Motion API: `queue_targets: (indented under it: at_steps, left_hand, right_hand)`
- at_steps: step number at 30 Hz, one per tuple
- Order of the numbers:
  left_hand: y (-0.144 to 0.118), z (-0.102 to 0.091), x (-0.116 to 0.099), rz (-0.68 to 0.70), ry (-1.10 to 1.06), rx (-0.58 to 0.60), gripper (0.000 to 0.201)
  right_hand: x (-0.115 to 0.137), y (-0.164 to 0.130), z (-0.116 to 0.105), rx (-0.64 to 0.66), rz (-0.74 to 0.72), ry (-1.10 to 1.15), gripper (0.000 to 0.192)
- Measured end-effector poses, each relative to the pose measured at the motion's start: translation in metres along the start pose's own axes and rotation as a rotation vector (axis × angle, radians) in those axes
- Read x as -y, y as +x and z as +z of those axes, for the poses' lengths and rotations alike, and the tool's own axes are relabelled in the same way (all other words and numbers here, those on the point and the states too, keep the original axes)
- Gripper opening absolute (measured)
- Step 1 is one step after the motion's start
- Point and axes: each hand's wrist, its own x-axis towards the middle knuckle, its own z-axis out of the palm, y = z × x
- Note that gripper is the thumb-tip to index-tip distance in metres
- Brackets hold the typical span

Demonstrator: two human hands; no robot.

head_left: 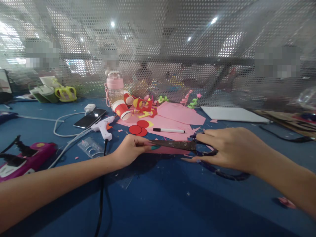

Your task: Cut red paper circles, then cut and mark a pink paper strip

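Note:
My right hand [229, 148] is closed round the dark handles of a pair of scissors [176, 144], whose brownish blades point left. My left hand [132, 149] pinches a pink paper strip [168, 150] near the blade tips, thumb against fingers. The strip runs along under the blades, and how far they stand apart is hard to tell. Just beyond the scissors lie a marker [169, 130] with a black cap, several red paper circles [142, 124] and larger pink paper sheets [181, 112].
Left of my hands are a white glue gun [102, 126], a phone [90, 118], a clear ruler stencil [91, 147] and a purple power strip [29, 158]. A black cord [101, 197] crosses the blue table [172, 204]. Behind stand a pink-lidded bottle [115, 87] and a perforated metal screen [158, 42].

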Motion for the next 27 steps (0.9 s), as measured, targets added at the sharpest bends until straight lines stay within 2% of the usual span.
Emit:
queue_targets:
  at_steps: [8,13,22,27]
  left_hand:
    - [-0.0004,0.0014,-0.0026,-0.030,-0.008,-0.021,0.015]
    - [-0.0006,0.0011,-0.0023,-0.032,-0.005,-0.017,0.016]
    - [-0.0004,0.0021,-0.0017,-0.038,0.008,-0.044,0.014]
    - [-0.0011,0.0025,-0.0033,-0.040,-0.016,-0.051,0.015]
  right_hand:
    - [-0.0002,-0.0003,-0.0021,0.034,-0.011,0.013,0.047]
    - [-0.0015,-0.0020,-0.0006,0.099,0.038,0.038,0.044]
    - [-0.0013,-0.0029,0.0010,0.064,0.032,0.024,0.047]
    - [-0.0013,-0.0017,-0.0009,0.089,0.049,0.040,0.046]
